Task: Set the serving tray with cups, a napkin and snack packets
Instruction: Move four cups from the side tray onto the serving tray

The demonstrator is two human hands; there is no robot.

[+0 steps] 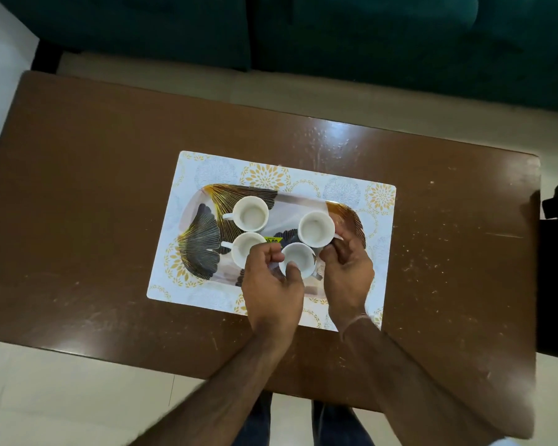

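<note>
Serving tray (207,220) on patterned placemat (380,201) on brown table (94,188), four white cups upright on tray, left hand (271,284) pinching near cup (298,259) at its rim, right hand (345,272) pinching far right cup (316,228) by its handle.

Four white cups (251,214) on a leaf-patterned tray (200,233), both hands (273,284) around the nearest.

Four white cups (250,214); tray (203,233) showing black-and-gold fan leaves; placemat (380,196) showing white with yellow florals; table (94,194) showing brown.
</note>
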